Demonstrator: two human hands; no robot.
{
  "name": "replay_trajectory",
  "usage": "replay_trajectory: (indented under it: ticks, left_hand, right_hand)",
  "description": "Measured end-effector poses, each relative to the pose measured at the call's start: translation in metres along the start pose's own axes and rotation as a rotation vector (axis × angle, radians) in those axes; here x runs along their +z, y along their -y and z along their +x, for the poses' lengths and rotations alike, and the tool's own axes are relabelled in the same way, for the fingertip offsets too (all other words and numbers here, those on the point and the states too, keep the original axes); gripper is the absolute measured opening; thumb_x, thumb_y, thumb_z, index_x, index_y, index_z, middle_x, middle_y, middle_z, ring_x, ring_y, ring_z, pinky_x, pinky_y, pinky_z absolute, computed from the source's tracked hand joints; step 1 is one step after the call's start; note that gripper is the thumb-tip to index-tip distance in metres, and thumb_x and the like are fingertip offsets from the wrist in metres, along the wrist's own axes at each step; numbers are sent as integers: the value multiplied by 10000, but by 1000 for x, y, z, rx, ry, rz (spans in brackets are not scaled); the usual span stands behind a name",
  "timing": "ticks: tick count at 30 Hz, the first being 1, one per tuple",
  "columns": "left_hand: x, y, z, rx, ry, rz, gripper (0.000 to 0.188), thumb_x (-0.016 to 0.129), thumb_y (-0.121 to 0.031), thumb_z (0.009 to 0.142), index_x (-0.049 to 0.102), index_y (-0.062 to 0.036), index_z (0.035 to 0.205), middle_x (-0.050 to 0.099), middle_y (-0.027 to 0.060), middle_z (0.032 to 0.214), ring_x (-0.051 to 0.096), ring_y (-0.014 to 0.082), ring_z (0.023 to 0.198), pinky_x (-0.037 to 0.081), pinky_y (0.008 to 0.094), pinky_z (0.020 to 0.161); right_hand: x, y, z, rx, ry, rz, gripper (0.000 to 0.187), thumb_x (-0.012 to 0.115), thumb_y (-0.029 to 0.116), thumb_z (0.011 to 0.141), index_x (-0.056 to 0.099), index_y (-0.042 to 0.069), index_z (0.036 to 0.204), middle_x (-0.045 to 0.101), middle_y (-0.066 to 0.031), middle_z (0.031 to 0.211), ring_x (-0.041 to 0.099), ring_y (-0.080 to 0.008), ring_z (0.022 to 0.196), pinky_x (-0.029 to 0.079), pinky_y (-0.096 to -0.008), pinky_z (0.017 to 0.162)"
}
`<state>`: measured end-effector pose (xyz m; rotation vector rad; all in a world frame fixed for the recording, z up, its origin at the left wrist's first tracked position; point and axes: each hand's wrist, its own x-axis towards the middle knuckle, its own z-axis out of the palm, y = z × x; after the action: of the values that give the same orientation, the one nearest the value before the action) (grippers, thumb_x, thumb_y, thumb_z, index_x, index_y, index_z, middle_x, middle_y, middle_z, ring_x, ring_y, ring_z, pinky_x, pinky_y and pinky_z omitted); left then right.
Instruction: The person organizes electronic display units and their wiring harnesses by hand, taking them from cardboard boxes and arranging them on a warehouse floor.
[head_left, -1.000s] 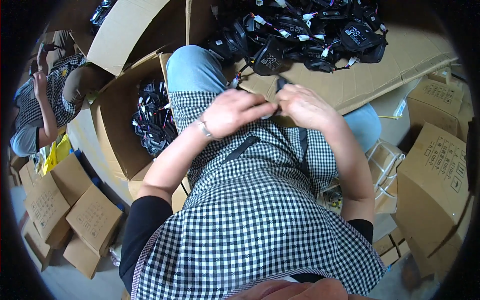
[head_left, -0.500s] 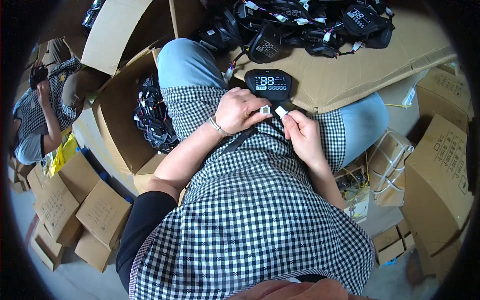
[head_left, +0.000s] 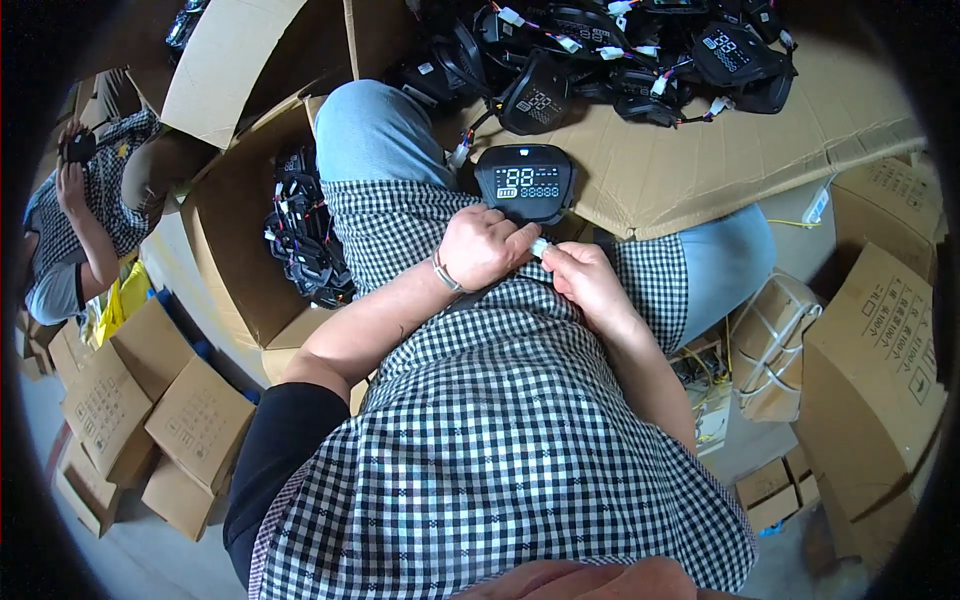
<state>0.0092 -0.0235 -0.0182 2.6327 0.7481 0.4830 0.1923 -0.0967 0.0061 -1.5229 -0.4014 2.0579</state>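
Observation:
Over my lap, my left hand (head_left: 484, 248) is closed in a pinch, its fingers hiding most of the white wire connector it holds. Touching those fingertips, my right hand (head_left: 590, 282) pinches a second white connector (head_left: 540, 246). The two connectors meet end to end; whether they are locked together cannot be made out. Just beyond my hands a black display unit (head_left: 526, 184) with lit white digits and symbols lies tilted on the cardboard edge. Its cable is hidden.
Several similar display units (head_left: 620, 60) with wire leads are heaped on the cardboard sheet (head_left: 690, 170). To my left an open carton (head_left: 225, 250) holds more units (head_left: 302, 230). Cartons (head_left: 200, 420) stand on both sides. Another person (head_left: 90, 200) sits at far left, holding a dark unit.
My hands have come together, bringing the two white connectors from apart to touching. The display unit appears slightly further left and lower, and a symbol at its top is now lit.

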Motion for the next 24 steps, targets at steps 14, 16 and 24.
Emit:
replay_trajectory:
  ticks: [14,16,24]
  left_hand:
    - [-3,-7,13,-14,131,-313,215,700,-261,748,586,-101,837,570,75,803,552,256,797,438,363,708]
    - [-3,-5,2,-67,87,-338,207,715,-255,748,588,-106,818,568,65,777,555,258,778,438,372,702]
    - [-16,-2,18,-453,-69,-490,337,626,-164,850,573,-82,1172,625,118,953,615,293,818,510,380,712]
  right_hand:
    - [5,59,195,-511,75,-1356,159,558,118,870,694,59,927,589,-105,1220,565,-276,1111,462,-387,927]
    - [12,78,167,-663,102,-1389,157,558,121,873,693,54,919,601,-110,1169,572,-283,1071,459,-387,919]
    - [-54,135,37,-846,203,-1552,168,584,182,872,614,17,853,576,-107,876,550,-286,899,426,-409,820]
